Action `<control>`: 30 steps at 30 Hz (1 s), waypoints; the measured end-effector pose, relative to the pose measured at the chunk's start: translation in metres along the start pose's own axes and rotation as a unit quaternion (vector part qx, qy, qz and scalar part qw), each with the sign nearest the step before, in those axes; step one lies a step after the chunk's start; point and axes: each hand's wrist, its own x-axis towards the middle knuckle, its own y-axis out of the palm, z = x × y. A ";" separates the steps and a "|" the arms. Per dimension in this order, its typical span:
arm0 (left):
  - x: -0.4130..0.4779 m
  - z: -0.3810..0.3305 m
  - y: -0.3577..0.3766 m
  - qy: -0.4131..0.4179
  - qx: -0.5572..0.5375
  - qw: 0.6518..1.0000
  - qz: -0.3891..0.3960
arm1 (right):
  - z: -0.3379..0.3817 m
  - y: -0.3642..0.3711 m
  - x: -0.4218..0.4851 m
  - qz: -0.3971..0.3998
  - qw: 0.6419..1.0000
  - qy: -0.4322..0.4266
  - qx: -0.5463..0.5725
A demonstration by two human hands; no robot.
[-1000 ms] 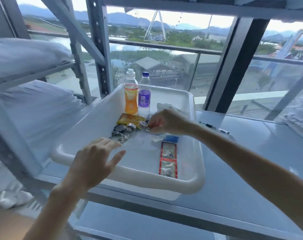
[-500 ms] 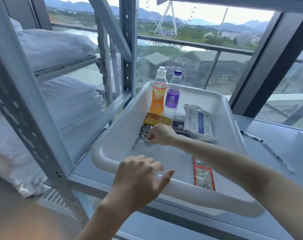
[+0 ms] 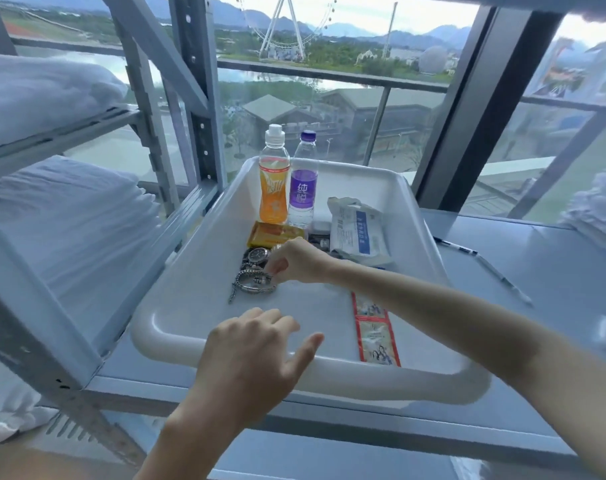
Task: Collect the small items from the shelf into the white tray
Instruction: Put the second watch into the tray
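The white tray (image 3: 177,327) sits on a grey metal shelf (image 3: 554,292). Inside lie two silver watches (image 3: 255,271), a yellow packet (image 3: 274,233), a white pouch (image 3: 355,230), red sachets (image 3: 376,336), an orange bottle (image 3: 274,181) and a purple-labelled bottle (image 3: 303,185). My right hand (image 3: 294,259) reaches into the tray, its fingers curled down onto the nearer watch's metal band. My left hand (image 3: 253,351) hovers over the tray's front rim, fingers loosely bent, holding nothing.
A pen (image 3: 485,266) lies on the shelf to the right of the tray. White folded bedding (image 3: 62,209) fills the racks on the left. Grey rack uprights (image 3: 197,84) and a glass window stand behind the tray.
The view has shifted left and closer. My right hand has moved slightly nearer, from the watch face to the coiled band. My left hand stays near the front rim.
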 end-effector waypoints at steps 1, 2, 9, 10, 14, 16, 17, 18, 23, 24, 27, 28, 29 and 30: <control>0.003 -0.005 -0.002 0.004 -0.007 1.000 -0.006 | 0.001 -0.009 -0.010 -0.016 1.000 -0.006 0.000; 0.007 -0.013 -0.003 0.014 -0.014 1.000 -0.013 | -0.005 -0.018 -0.020 -0.042 0.999 -0.007 -0.003; 0.041 -0.095 0.006 0.157 -0.070 0.985 -0.020 | -0.067 -0.074 -0.142 -0.201 0.978 0.059 0.001; 0.043 -0.109 0.009 0.176 -0.079 0.981 -0.024 | -0.077 -0.080 -0.164 -0.217 0.974 0.069 0.000; 0.047 -0.167 0.023 0.251 -0.105 0.961 -0.045 | -0.115 -0.097 -0.251 -0.298 0.946 0.122 0.021; 0.048 -0.197 0.031 0.288 -0.109 0.950 -0.059 | -0.134 -0.102 -0.293 -0.329 0.929 0.166 0.031; 0.049 -0.211 0.038 0.304 -0.111 0.944 -0.066 | -0.144 -0.102 -0.313 -0.336 0.922 0.188 0.041; 0.051 -0.225 0.046 0.318 -0.114 0.938 -0.070 | -0.154 -0.103 -0.332 -0.341 0.915 0.210 0.047; 0.069 -0.283 0.102 0.326 -0.109 0.939 0.024 | -0.210 -0.097 -0.420 -0.345 0.881 0.319 0.051; 0.071 -0.293 0.116 0.323 -0.104 0.940 0.038 | -0.223 -0.096 -0.437 -0.342 0.875 0.339 0.051; 0.073 -0.325 0.150 0.318 -0.090 0.940 0.085 | -0.264 -0.093 -0.486 -0.325 0.856 0.399 0.043; 0.073 -0.335 0.159 0.318 -0.083 0.939 0.097 | -0.278 -0.092 -0.501 -0.317 0.850 0.420 0.033; 0.073 -0.345 0.167 0.317 -0.076 0.939 0.106 | -0.292 -0.091 -0.515 -0.304 0.844 0.441 0.020; 0.073 -0.354 0.174 0.314 -0.069 0.940 0.112 | -0.306 -0.090 -0.528 -0.289 0.838 0.462 0.009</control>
